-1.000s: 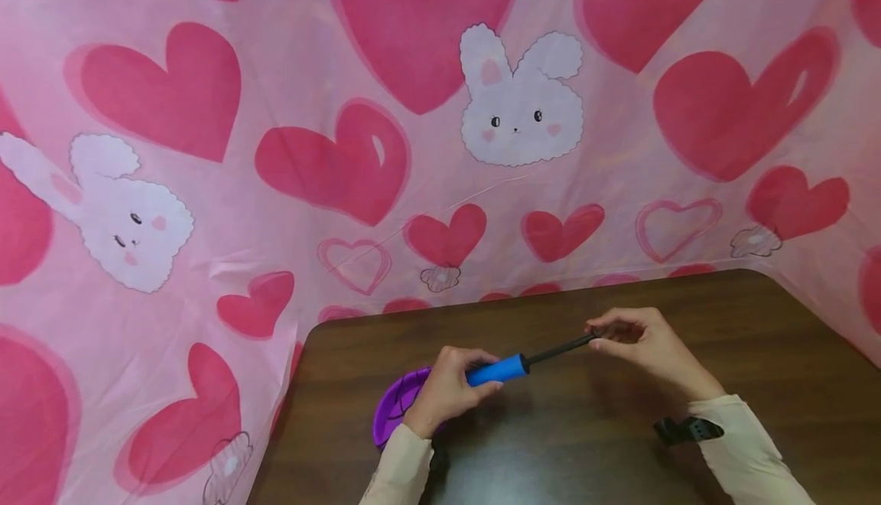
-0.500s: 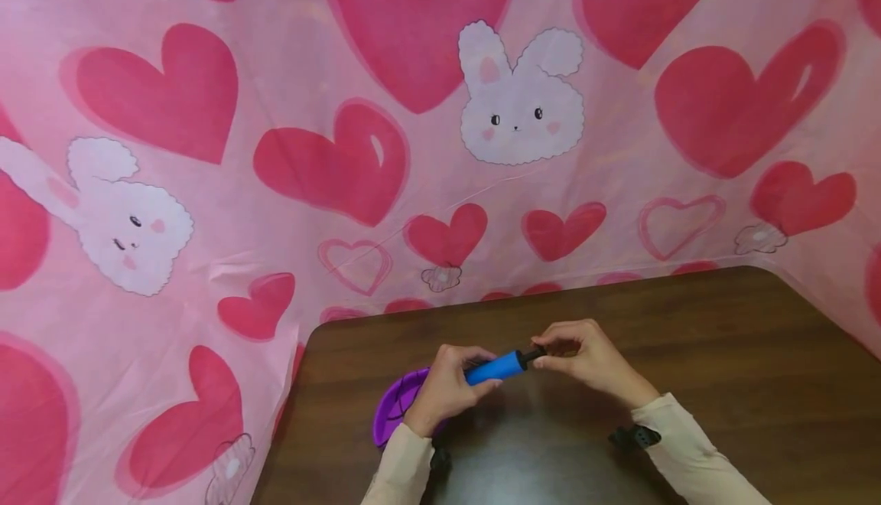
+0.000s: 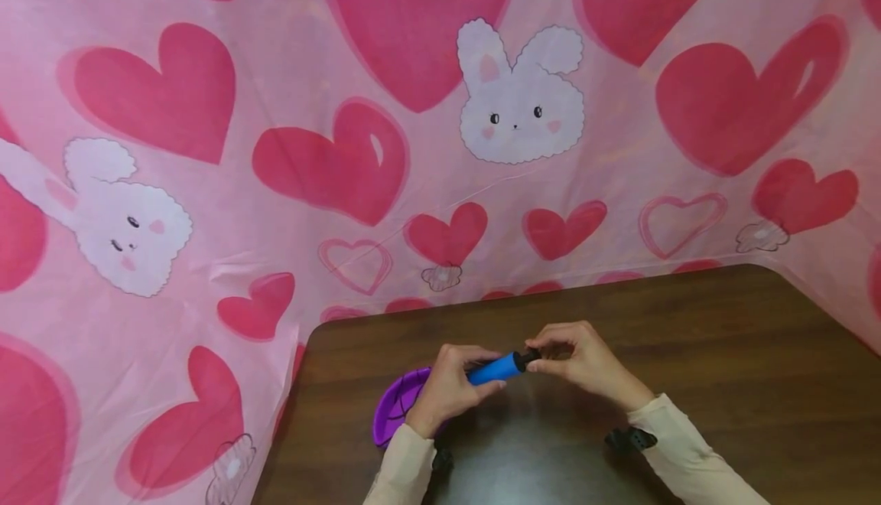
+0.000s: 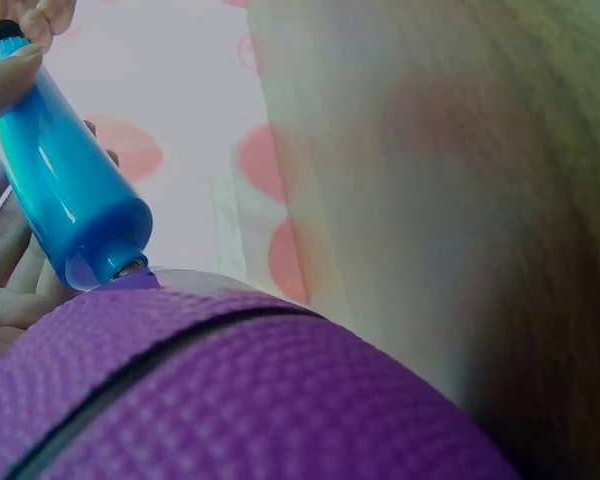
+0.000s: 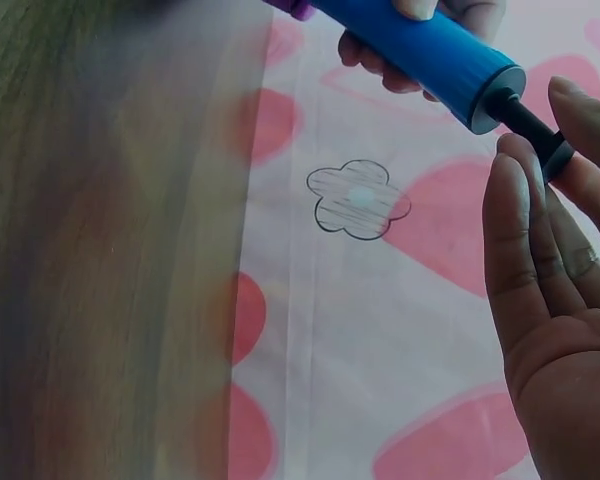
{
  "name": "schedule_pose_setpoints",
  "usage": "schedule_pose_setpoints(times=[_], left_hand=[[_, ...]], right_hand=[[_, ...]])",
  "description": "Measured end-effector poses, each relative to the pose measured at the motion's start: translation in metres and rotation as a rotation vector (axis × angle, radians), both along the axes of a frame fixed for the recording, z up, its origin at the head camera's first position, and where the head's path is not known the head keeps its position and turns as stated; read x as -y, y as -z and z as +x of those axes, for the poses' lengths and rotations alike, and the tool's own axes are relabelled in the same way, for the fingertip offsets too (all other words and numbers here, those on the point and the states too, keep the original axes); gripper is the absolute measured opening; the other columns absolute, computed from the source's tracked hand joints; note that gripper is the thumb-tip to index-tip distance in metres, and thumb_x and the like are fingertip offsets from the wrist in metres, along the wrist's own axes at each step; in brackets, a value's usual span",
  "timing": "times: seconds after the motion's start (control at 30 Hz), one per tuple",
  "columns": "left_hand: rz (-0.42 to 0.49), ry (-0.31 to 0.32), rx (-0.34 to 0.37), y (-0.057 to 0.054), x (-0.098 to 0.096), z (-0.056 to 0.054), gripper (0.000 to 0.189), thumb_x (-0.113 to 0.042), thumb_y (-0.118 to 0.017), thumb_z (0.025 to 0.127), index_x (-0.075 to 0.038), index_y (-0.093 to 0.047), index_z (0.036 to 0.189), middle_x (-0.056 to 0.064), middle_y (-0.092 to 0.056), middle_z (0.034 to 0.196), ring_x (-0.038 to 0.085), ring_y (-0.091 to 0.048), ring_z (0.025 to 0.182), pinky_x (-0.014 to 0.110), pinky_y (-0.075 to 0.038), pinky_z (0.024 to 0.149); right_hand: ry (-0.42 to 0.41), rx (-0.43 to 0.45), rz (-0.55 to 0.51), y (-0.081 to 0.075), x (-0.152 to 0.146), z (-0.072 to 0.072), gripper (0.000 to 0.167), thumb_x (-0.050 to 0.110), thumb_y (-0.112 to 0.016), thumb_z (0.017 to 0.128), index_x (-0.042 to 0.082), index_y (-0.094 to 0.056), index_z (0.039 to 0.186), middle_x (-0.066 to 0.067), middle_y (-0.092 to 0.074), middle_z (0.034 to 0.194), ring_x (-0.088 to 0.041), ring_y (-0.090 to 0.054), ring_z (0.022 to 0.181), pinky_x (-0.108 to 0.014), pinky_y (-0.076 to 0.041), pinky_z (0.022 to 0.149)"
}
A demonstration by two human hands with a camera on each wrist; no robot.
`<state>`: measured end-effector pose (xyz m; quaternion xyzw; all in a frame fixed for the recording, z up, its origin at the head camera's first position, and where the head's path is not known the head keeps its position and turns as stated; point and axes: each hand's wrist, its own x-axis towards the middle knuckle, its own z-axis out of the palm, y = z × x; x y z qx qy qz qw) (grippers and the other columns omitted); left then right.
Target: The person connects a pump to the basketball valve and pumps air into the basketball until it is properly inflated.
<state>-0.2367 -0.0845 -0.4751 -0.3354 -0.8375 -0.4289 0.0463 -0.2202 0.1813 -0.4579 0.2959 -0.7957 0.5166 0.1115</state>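
My left hand (image 3: 450, 384) grips the blue barrel of a hand pump (image 3: 495, 369), thumb along its near side. A purple ball (image 3: 399, 405) with black lines and a dented, bowl-like top sits beneath and to the left of that hand. In the left wrist view the pump's nozzle end meets the pebbled skin of the ball (image 4: 280, 410). My right hand (image 3: 585, 361) pinches the black plunger handle (image 5: 555, 158) between thumb and fingers. Only a short length of black rod shows between the handle and the barrel's end cap.
Both hands work over a dark brown wooden table (image 3: 688, 352) with rounded far corners. Behind and to the left hangs a pink cloth (image 3: 427, 176) printed with hearts and rabbits. A black strap (image 3: 629, 440) is at the right wrist.
My right hand has moved left toward the barrel, and the long stretch of exposed plunger rod has slid almost wholly inside. The left hand and the ball have stayed in place.
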Motion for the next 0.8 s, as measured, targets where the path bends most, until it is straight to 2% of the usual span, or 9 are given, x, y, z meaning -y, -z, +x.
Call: schedule_pose_setpoints(times=[0.2, 0.37, 0.53, 0.67, 0.8], left_hand=[[0.016, 0.006, 0.015, 0.000, 0.001, 0.000, 0.033, -0.020, -0.091, 0.080, -0.014, -0.081, 0.111, 0.001, -0.082, 0.103, 0.006, -0.074, 0.091, 0.028, -0.061, 0.089], [0.034, -0.022, 0.040, 0.001, 0.006, 0.000, 0.032, -0.017, -0.091, 0.080, -0.015, -0.082, 0.110, 0.000, -0.082, 0.104, 0.008, -0.074, 0.090, 0.031, -0.062, 0.089], [0.047, -0.038, 0.042, 0.002, 0.009, -0.002, 0.032, -0.016, -0.091, 0.080, -0.015, -0.082, 0.110, -0.001, -0.081, 0.104, 0.009, -0.074, 0.089, 0.032, -0.062, 0.088], [0.045, -0.040, 0.052, 0.004, 0.009, -0.002, 0.032, -0.015, -0.091, 0.080, -0.015, -0.081, 0.110, 0.000, -0.081, 0.104, 0.010, -0.074, 0.089, 0.033, -0.062, 0.088], [0.038, -0.041, 0.061, 0.005, 0.009, -0.001, 0.031, -0.016, -0.090, 0.081, -0.015, -0.081, 0.111, 0.000, -0.081, 0.106, 0.010, -0.074, 0.091, 0.035, -0.062, 0.089]], right_hand=[[0.019, -0.070, 0.034, -0.005, -0.006, 0.001, 0.029, 0.007, -0.090, 0.079, 0.011, -0.082, 0.106, 0.000, -0.079, 0.090, -0.005, -0.067, 0.074, -0.027, -0.061, 0.067], [0.072, -0.088, 0.030, -0.017, -0.026, 0.003, 0.031, 0.003, -0.089, 0.079, 0.011, -0.081, 0.108, 0.000, -0.079, 0.092, -0.005, -0.068, 0.076, -0.025, -0.061, 0.069], [0.085, -0.134, -0.008, -0.030, -0.046, 0.004, 0.034, -0.005, -0.087, 0.077, 0.008, -0.080, 0.107, -0.004, -0.079, 0.092, -0.006, -0.068, 0.077, -0.022, -0.059, 0.069], [0.072, -0.131, -0.029, -0.036, -0.055, 0.004, 0.034, -0.009, -0.085, 0.077, 0.006, -0.080, 0.107, -0.005, -0.079, 0.093, -0.006, -0.068, 0.076, -0.020, -0.059, 0.068], [0.064, -0.111, -0.020, -0.036, -0.057, 0.004, 0.033, -0.008, -0.084, 0.079, 0.006, -0.080, 0.109, 0.001, -0.080, 0.095, -0.006, -0.069, 0.077, -0.021, -0.059, 0.070]])
